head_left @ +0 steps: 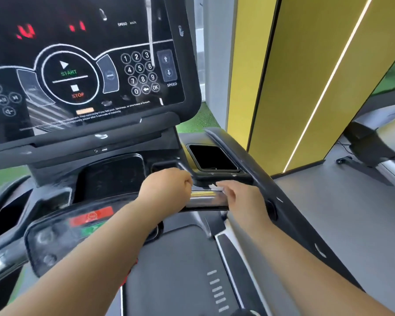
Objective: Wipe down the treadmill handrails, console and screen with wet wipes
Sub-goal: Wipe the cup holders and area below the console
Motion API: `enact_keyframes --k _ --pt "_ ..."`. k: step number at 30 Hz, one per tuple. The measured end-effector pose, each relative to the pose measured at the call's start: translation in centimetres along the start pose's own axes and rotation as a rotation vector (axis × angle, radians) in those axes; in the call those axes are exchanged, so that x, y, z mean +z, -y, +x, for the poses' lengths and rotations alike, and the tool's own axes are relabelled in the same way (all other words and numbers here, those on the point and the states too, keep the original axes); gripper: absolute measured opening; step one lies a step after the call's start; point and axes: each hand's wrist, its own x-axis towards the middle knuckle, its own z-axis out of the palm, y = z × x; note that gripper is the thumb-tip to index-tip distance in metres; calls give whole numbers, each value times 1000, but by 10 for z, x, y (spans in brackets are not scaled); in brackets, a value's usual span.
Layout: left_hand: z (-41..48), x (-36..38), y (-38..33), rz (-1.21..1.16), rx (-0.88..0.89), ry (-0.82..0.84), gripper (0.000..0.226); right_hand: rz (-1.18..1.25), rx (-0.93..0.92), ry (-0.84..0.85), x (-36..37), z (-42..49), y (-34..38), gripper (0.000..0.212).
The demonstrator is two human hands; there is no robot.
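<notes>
1. The left hand (167, 185) reaches forward from the lower left, forearm bare, knuckles up, closed into a fist around the left end of the shiny metal handrail (205, 198); its grip is shut tight on the bar.
2. The right hand (240, 197) comes in from the lower right, palm down over the right end of the same bar, fingers curled. Its grip pinches a small white wet wipe (216, 187) against the bar's top; only a crumpled edge of the wipe shows past the fingertips.
3. The two hands sit close together on the bar, a short bare stretch of metal between them.
4. Counted: two hands, one wipe, one short metal bar in the hands, one long dark side rail (249, 165) running past on the right, one console (123, 160).
5. One screen (84, 65) stands tilted above the console, showing one round START/STOP control, one number keypad and one pair of SPEED arrows; red digits glow blurred near its top.
6. One dark rectangular tray pocket (212, 157) sits just beyond the right hand.
7. Below the arms lies the dark treadmill belt (176, 270), with a red and green strip (91, 221) on the lower panel at left.
8. The room has a grey floor (342, 213), a yellow wall panel (306, 71) with a lit strip, and green turf past the console.
</notes>
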Motion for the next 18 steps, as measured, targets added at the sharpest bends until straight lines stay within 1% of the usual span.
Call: enact_keyframes --k 2,4,6,8,9,11,13,14,15,16,17,18 --pt "3 1 -1 -3 -1 16 34 62 -93 71 12 -1 28 29" --pt "6 0 0 -31 -9 29 34 87 -193 132 16 -2 37 31" --pt "9 -4 1 -81 -13 47 34 48 -99 157 5 7 21 28" --pt "14 -2 4 -126 -19 54 36 -2 68 170 -14 16 -7 27" --pt "18 -2 3 -142 -23 74 36 -11 132 133 -24 21 -21 27" --pt "30 7 2 -119 -38 105 37 -14 222 -7 -35 33 -43 26" --pt "40 14 -6 -97 -53 142 37 18 230 -119 -37 46 -53 27" --pt "47 20 -9 -83 -55 173 38 26 205 -116 -33 53 -58 27" --pt "52 26 -10 -86 -70 184 39 23 167 -56 -29 56 -60 27" --pt "56 29 -12 -109 -106 220 40 4 125 48 -24 58 -63 28" --pt "62 33 -13 -165 -145 291 40 -28 61 182 -19 58 -71 30" --pt "65 37 -15 -138 -148 334 39 -42 -6 287 -16 58 -79 33"
